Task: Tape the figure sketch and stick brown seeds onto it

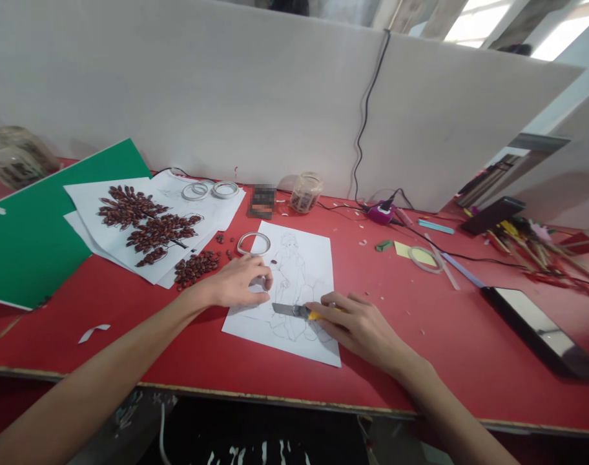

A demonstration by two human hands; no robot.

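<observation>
A white sheet with a pencil drawing of a figure lies on the red table. My right hand is closed around a yellow-handled utility knife, whose blade points left over the lower part of the drawing. My left hand rests at the sheet's left edge with its fingers curled; whether anything small is between them is hidden. Just above it, a roll of clear tape overlaps the sheet's upper left. A pile of brown seeds lies left of my left hand.
Papers with seeds arranged in leaf-like clusters lie on a green board at left. Behind the sheet stand a glass jar and a dark box. At right are a purple socket, cables and a tablet.
</observation>
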